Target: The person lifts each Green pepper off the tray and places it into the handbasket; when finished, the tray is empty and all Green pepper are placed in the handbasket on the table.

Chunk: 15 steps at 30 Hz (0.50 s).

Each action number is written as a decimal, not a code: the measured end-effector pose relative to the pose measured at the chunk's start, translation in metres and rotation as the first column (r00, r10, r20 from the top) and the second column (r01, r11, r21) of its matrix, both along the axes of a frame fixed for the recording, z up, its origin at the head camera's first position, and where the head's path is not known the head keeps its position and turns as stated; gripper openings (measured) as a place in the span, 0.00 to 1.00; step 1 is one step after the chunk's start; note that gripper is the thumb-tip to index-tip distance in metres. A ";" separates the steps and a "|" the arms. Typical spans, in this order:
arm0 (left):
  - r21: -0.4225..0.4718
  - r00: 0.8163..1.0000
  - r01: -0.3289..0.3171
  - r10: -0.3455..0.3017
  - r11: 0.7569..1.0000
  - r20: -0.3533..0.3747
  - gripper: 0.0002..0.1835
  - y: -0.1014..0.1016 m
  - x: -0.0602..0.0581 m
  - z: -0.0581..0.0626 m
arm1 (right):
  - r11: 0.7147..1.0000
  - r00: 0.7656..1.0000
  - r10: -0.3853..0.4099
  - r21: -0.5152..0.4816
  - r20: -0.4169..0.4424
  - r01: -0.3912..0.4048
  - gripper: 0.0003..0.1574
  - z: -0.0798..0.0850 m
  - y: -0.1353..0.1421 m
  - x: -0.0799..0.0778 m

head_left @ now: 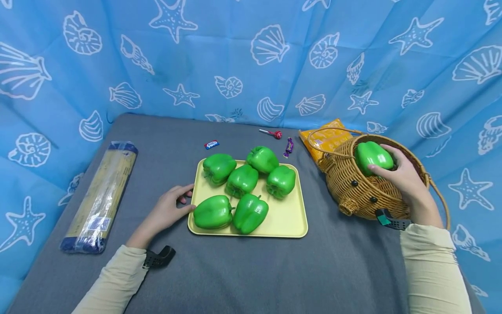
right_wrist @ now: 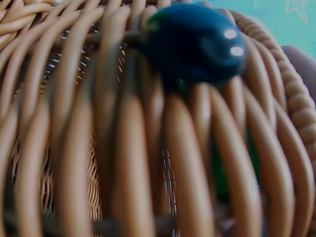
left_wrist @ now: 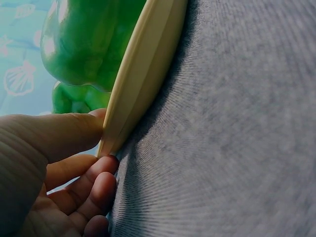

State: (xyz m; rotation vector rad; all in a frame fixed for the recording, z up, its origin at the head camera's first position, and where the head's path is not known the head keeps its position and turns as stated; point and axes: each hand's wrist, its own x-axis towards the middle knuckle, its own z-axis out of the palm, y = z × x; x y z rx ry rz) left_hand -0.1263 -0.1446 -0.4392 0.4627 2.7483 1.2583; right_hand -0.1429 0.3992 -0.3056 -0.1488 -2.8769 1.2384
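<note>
A green bell pepper (head_left: 371, 158) is gripped by my right hand (head_left: 405, 176), thumb at its near side, inside the opening of a brown wicker basket (head_left: 338, 182) with a pig-like face. In the right wrist view the basket's woven wall (right_wrist: 133, 163) and a dark bead eye (right_wrist: 197, 44) fill the picture, hiding most of that hand. My left hand (head_left: 166, 208) pinches the left rim of a pale yellow tray (head_left: 286, 216) between thumb and fingers. On the tray lie several more green bell peppers (head_left: 213, 212); the left wrist view shows the pinched tray edge (left_wrist: 140, 74) close up.
An orange packet (head_left: 327, 138) lies behind the basket, whose thin handle (head_left: 439, 200) droops over its side. Behind the tray are a lollipop (head_left: 276, 134), a purple-wrapped candy (head_left: 288, 147) and a small blue-and-red packet (head_left: 211, 144). A long noodle package (head_left: 100, 198) lies far left.
</note>
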 end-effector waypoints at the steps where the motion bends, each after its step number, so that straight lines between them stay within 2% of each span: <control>1: -0.001 1.000 -0.001 0.001 1.000 0.000 0.32 0.000 0.000 0.000 | 1.000 1.000 0.002 0.011 0.009 -0.002 0.45 0.000 0.000 0.000; 8: 0.006 1.000 0.002 -0.002 1.000 -0.010 0.32 0.001 0.000 0.000 | 0.998 0.997 0.053 -0.035 0.056 -0.051 0.47 -0.001 0.001 0.000; 15: 0.010 1.000 0.002 -0.001 1.000 -0.018 0.32 0.001 -0.001 -0.003 | 0.999 0.999 0.031 -0.026 0.040 -0.030 0.46 0.001 -0.002 0.000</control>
